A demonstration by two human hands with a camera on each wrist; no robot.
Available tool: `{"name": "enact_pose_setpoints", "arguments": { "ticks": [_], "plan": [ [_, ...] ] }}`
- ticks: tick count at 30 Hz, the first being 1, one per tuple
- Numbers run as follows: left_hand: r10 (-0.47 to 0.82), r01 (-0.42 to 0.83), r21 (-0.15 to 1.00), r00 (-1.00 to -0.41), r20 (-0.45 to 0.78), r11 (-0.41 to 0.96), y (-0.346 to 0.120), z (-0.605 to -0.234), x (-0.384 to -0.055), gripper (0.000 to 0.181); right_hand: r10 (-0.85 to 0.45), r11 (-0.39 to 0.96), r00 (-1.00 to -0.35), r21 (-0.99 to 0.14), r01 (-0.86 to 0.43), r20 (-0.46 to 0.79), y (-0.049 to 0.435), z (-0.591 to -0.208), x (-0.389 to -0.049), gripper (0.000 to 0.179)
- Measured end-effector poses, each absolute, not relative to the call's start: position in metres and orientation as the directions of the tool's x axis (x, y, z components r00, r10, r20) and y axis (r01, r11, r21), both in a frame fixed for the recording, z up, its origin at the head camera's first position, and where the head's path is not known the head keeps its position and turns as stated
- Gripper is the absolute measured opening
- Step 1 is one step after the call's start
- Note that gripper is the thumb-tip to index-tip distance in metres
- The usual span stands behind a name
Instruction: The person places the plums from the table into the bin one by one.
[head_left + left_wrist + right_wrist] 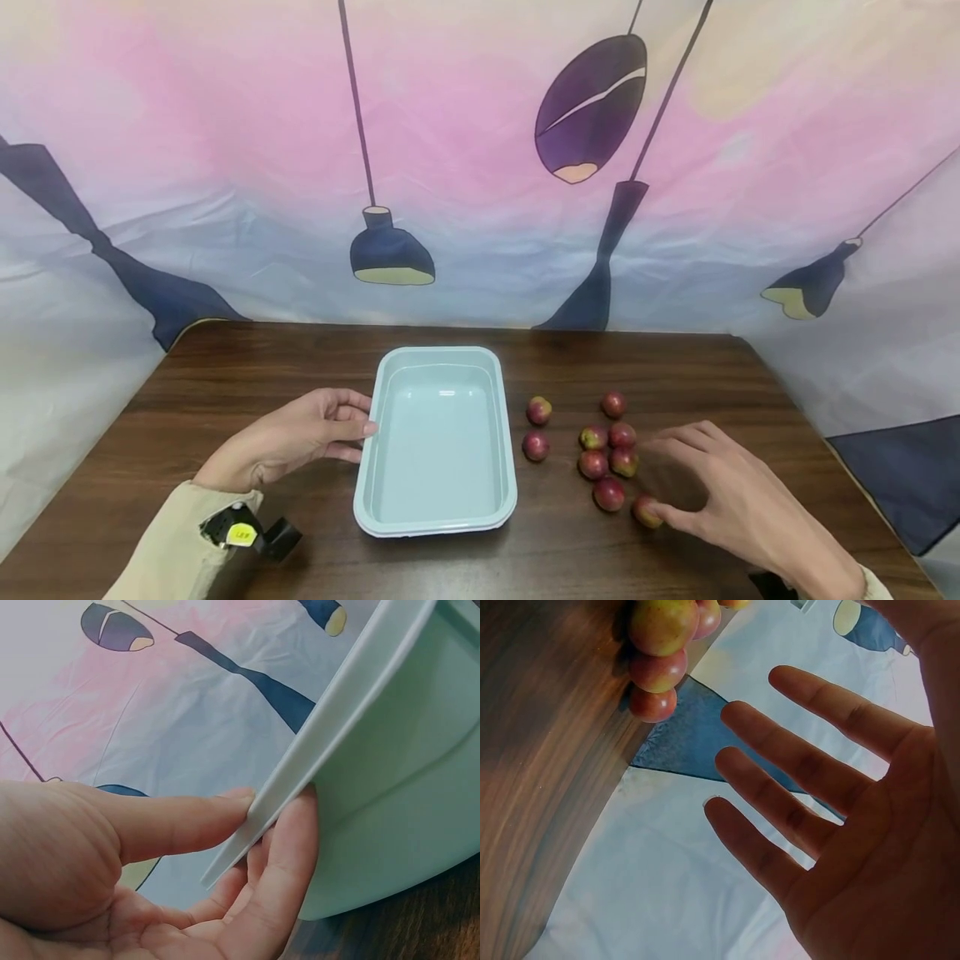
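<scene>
A pale blue-green rectangular tray [442, 467] lies on the table with nothing inside it. My left hand [315, 429] pinches its left rim, the thumb above and the fingers curled underneath, as the left wrist view shows on the tray rim [330, 735]. Right of the tray, several small red-and-yellow plums [592, 464] lie in a loose cluster. My right hand [735, 492] spreads over their right side, with straight fingers and an empty palm in the right wrist view. Its thumb tip overlaps the nearest plum [645, 511] in the head view.
Two plums, an upper one [538, 410] and a lower one [536, 446], sit between the tray and the cluster. Behind the dark wooden table [300, 358] hangs a cloth [465, 167] printed with lamps. A wrist strap with a yellow tag [242, 534] is on the left sleeve.
</scene>
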State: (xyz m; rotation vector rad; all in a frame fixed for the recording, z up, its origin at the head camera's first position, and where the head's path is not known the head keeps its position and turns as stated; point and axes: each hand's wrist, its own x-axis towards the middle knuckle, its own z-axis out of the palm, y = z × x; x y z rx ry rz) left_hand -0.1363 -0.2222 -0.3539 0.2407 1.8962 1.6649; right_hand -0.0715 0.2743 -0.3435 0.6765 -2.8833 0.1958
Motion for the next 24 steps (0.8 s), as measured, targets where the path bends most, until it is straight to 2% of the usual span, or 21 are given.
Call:
{"name": "enact_pose_setpoints", "arguments": {
  "ticks": [11, 24],
  "plan": [
    [0.507, -0.243, 0.951, -0.805, -0.309, 0.193, -0.223, -0.354, -0.136, 0.067, -0.434, 0.884, -0.875, -0.088, -0.460, 0.215, 0.277, -0.351, -0.063, 0.056],
    [0.526, -0.240, 0.955, -0.797, -0.298, 0.176, -0.222, -0.356, -0.137, 0.059, -0.456, 0.874, -0.867, -0.080, -0.479, 0.201, 0.279, -0.362, -0.057, 0.056]
  ]
}}
